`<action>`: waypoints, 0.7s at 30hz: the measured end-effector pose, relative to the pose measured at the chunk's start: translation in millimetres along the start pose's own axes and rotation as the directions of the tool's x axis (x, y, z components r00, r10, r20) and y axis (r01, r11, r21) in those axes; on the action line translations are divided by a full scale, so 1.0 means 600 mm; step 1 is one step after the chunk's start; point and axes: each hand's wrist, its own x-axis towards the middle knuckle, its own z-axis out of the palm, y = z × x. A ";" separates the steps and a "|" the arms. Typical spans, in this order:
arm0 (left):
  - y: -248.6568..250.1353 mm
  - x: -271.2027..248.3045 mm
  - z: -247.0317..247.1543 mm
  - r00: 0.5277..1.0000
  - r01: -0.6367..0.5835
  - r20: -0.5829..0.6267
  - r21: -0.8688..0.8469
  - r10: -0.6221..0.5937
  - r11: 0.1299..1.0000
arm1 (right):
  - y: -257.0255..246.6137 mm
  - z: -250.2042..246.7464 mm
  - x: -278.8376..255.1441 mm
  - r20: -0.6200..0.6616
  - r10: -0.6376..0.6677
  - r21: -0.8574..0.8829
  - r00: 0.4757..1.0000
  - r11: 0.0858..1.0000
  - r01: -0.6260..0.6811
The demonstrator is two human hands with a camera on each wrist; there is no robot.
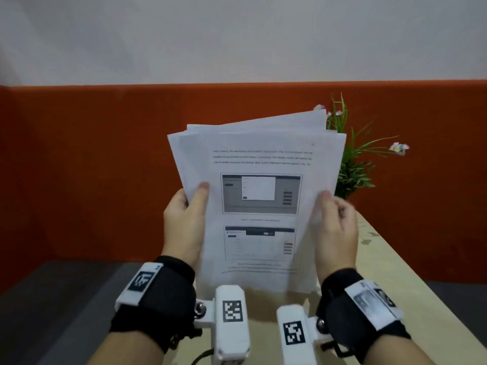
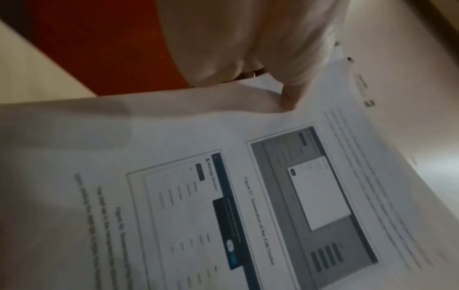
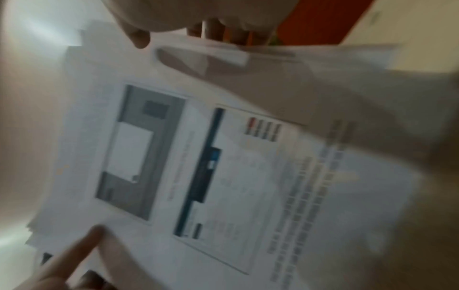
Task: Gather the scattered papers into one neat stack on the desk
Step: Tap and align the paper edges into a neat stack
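Papers point(image 1: 259, 196) stand upright between my hands: my left hand point(image 1: 184, 222) pinches one edge, my right hand point(image 1: 336, 225), blurred, seems to grip the other.

The papers point(image 1: 259, 196) hide both hands' fingers behind them, and the right wrist view is motion-blurred.

Left hand point(image 1: 184, 222) raised, thumb forward, fingers curled behind, pinching. Right hand point(image 1: 334, 227) raised alongside at same height, thumb forward, pinching too. Both forearms extended forward, wrists strapped.
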 end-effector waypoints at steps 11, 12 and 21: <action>-0.025 -0.004 -0.014 0.994 0.086 0.069 -0.042 -0.083 0.995 | 0.070 -0.003 -0.024 0.135 0.383 0.037 0.914 0.920 -0.391; -0.027 -0.004 -0.017 0.994 0.086 0.073 -0.043 -0.083 0.995 | 0.068 -0.002 -0.024 0.178 0.414 0.011 0.893 0.906 -0.423; -0.025 0.004 -0.018 0.996 0.016 0.082 0.021 -0.018 1.000 | 0.050 0.002 -0.010 0.264 0.271 -0.105 0.926 0.962 -0.252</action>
